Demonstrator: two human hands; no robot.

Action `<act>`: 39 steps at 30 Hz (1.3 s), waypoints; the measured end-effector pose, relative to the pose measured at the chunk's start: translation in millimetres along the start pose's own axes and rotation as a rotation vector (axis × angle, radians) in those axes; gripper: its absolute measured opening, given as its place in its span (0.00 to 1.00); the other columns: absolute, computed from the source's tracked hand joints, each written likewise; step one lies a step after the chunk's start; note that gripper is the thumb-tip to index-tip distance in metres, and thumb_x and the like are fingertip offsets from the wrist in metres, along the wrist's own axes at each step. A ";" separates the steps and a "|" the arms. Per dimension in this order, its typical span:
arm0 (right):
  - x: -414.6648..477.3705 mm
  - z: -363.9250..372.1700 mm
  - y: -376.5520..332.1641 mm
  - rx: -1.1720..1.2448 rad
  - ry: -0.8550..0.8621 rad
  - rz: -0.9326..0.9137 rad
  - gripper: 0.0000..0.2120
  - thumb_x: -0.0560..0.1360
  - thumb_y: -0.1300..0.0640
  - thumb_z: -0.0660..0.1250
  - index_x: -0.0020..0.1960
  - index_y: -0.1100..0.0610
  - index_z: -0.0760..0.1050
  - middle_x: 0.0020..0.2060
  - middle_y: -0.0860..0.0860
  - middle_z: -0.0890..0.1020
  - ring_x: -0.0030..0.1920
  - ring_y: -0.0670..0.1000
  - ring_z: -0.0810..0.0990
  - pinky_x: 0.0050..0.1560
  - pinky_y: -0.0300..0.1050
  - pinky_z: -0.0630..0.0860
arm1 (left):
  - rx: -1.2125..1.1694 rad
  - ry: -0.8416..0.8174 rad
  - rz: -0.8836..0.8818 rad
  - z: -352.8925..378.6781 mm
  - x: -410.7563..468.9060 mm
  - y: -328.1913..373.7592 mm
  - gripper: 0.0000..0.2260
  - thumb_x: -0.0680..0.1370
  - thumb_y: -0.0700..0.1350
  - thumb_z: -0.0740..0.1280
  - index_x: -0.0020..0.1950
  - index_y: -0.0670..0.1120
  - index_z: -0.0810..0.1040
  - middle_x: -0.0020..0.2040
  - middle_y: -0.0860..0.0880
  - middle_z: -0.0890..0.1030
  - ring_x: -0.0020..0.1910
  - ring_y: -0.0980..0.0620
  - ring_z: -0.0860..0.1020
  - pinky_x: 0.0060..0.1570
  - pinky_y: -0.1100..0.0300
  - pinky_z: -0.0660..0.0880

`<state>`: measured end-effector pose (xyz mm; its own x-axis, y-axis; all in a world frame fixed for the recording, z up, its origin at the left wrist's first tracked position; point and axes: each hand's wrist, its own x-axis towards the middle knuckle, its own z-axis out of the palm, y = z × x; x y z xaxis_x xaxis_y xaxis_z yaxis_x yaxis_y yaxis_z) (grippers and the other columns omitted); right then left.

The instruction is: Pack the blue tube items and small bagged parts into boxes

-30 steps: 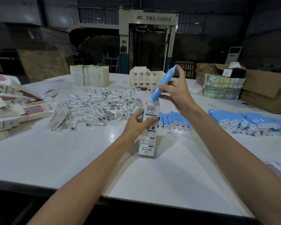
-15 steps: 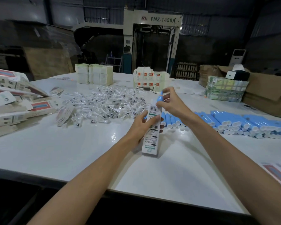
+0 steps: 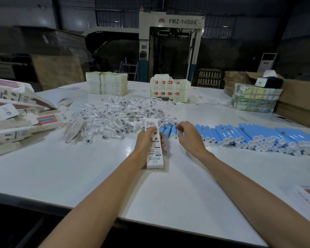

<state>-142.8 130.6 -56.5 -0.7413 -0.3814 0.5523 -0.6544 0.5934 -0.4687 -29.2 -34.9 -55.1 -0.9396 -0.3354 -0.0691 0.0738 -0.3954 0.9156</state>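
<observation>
At the centre of the frame a narrow white box (image 3: 154, 153) is gripped by the left hand (image 3: 145, 140), its lower end towards the table (image 3: 70, 169). The right hand (image 3: 189, 136) is held just beside it with fingers loosely curled and nothing in them, above the near end of the blue tubes (image 3: 258, 135) laid across the right. The bagged parts (image 3: 118, 113) are heaped behind the box.

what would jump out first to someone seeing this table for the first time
The long heap of blue tubes along the right of the white table stands out most, with the glinting pile of small bagged parts at centre. In front of them, the left hand grips a narrow white box while the right hand hovers empty beside it.
</observation>
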 end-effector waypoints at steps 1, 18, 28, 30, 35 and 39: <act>8.3 3.1 -1.0 -0.036 0.006 0.006 0.11 0.81 0.65 0.61 0.60 0.57 0.77 0.55 0.52 0.79 0.57 0.53 0.76 0.54 0.51 0.76 | -0.028 0.016 -0.004 -3.0 1.5 0.4 0.20 0.85 0.47 0.65 0.68 0.33 0.78 0.49 0.36 0.84 0.36 0.42 0.82 0.33 0.53 0.82; 98.7 45.5 18.8 -0.355 -0.179 0.101 0.11 0.84 0.60 0.63 0.51 0.66 0.80 0.52 0.64 0.80 0.61 0.64 0.75 0.53 0.53 0.73 | -0.040 -0.028 0.073 1.1 -2.3 1.4 0.20 0.84 0.45 0.61 0.71 0.32 0.74 0.47 0.33 0.83 0.38 0.41 0.83 0.36 0.54 0.83; 67.2 -0.8 17.0 -0.243 0.021 0.227 0.03 0.79 0.68 0.63 0.50 0.63 0.70 0.44 0.61 0.78 0.41 0.60 0.73 0.39 0.49 0.67 | -0.022 -0.106 0.106 6.5 -7.4 5.7 0.15 0.84 0.41 0.65 0.69 0.37 0.79 0.54 0.35 0.88 0.47 0.42 0.88 0.41 0.51 0.85; 53.3 -19.1 21.4 -0.140 0.049 0.313 0.03 0.78 0.64 0.66 0.50 0.61 0.73 0.45 0.58 0.80 0.44 0.60 0.77 0.41 0.50 0.70 | -0.033 -0.139 0.102 10.9 -10.8 5.6 0.13 0.85 0.39 0.66 0.69 0.39 0.79 0.56 0.37 0.88 0.52 0.40 0.89 0.44 0.49 0.86; 6.9 -57.8 16.1 0.582 -0.010 0.418 0.25 0.78 0.74 0.65 0.66 0.50 0.64 0.56 0.64 0.77 0.43 0.59 0.88 0.47 0.50 0.85 | 0.068 -0.266 0.079 20.0 -22.2 2.6 0.15 0.85 0.37 0.68 0.71 0.39 0.77 0.58 0.38 0.88 0.58 0.35 0.87 0.50 0.48 0.86; -19.7 -78.8 -0.4 0.863 -0.004 0.346 0.37 0.77 0.76 0.63 0.72 0.39 0.67 0.49 0.62 0.76 0.49 0.66 0.87 0.51 0.53 0.86 | 0.103 -0.401 0.059 28.3 -34.5 -5.5 0.16 0.83 0.38 0.72 0.71 0.42 0.78 0.59 0.38 0.87 0.55 0.37 0.88 0.48 0.51 0.86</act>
<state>-116.2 193.8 -12.9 -0.9154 -0.2850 0.2842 -0.2797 -0.0573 -0.9584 -6.6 3.0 -46.6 -0.9919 0.0131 0.1260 0.1168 -0.2911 0.9495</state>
